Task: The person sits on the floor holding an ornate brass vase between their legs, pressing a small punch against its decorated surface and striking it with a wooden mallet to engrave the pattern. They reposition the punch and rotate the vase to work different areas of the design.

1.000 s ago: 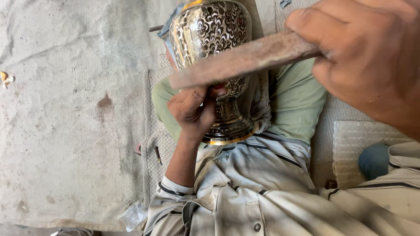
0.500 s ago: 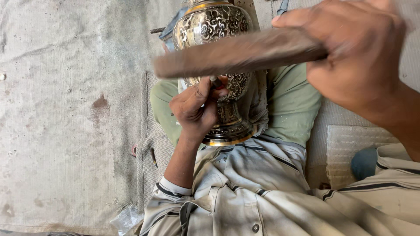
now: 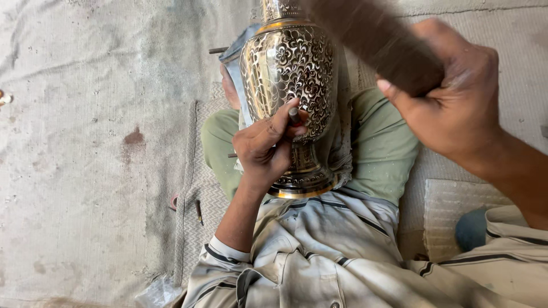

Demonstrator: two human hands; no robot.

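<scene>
Far left: grey, stained cloth floor covering, with one small dark rod-shaped tool lying at the edge of a pale woven mat.

My left hand comes up from the striped-cuff sleeve, forearm rising steeply, wrist bent, knuckles toward the camera. Fingers are curled tight, thumb and forefinger pinching one short dark metal chisel; its blunt top pokes out above my fingers. The tip is hidden, pointed at the vase wall.

One shiny engraved brass vase with floral scrollwork lies on its side across my lap, on the green trousers, foot ring toward my belly, neck pointing away. A grey cloth sits under its left flank. The vase is directly behind and under the left hand, which rests against its lower belly, just above the stem.

My right hand is raised at upper right, forearm running down to the right edge, fingers wrapped shut around one thick brown wooden mallet. The mallet is motion-blurred, angled up-left, its far end over the vase shoulder; I cannot tell if it touches.

Count: two hands, one vase, one chisel, one mallet.

Right edge: one blue rounded object beside a pale mat piece.
</scene>
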